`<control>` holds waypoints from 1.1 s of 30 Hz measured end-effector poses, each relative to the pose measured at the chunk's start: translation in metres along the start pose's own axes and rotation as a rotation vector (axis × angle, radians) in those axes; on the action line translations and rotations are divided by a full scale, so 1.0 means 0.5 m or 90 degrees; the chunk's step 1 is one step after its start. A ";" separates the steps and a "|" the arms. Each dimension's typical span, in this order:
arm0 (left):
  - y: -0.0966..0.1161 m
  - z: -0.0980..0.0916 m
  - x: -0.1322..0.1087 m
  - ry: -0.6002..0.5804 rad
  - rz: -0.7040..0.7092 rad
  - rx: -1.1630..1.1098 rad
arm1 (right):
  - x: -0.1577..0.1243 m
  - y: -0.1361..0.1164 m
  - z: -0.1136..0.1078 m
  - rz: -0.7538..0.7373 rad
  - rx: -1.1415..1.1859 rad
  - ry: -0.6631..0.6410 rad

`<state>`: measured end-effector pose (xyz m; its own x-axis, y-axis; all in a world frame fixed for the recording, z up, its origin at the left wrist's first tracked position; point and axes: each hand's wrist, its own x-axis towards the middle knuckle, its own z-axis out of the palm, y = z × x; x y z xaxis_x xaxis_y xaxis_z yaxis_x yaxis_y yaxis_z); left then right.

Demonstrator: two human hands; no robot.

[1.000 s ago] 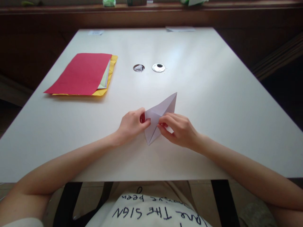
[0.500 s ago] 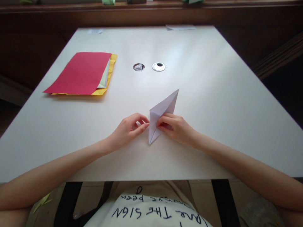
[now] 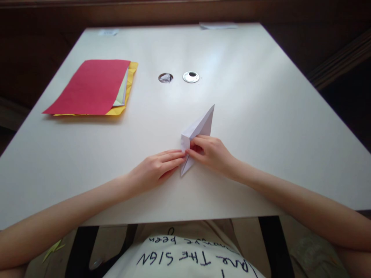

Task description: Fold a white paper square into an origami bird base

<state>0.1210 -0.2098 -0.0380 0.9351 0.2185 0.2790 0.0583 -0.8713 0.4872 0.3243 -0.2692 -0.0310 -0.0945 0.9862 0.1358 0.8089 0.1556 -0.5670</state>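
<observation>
A folded white paper kite shape (image 3: 197, 133) lies on the white tabletop (image 3: 261, 116) near the front edge's middle. A stack of red and yellow paper sheets (image 3: 92, 88) lies toward the far left corner; two round cable holes (image 3: 179, 77) sit behind the folded paper.

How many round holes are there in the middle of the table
2. One hole, with something crumpled inside, lies right of the red sheet; the other, a silver-rimmed hole, sits just right of it. Both are beyond the folded white paper. None seems hidden.

soft daylight from the far side glares off the white table (image 3: 232, 69); dim, dark surroundings; wide-angle distortion stretches the near edges.
</observation>
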 end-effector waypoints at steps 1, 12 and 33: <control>0.002 -0.001 -0.005 -0.024 0.006 0.016 | 0.002 -0.001 0.001 0.004 -0.012 0.000; 0.044 0.005 -0.040 -0.127 0.061 0.132 | -0.018 0.002 -0.004 -0.060 -0.016 -0.029; 0.059 0.014 -0.056 -0.097 0.109 0.126 | -0.038 -0.006 -0.003 -0.047 0.037 -0.041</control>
<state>0.0992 -0.2445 -0.0372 0.9779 0.0059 0.2091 -0.0518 -0.9617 0.2693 0.3244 -0.2883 -0.0307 -0.1911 0.9733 0.1274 0.7639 0.2290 -0.6034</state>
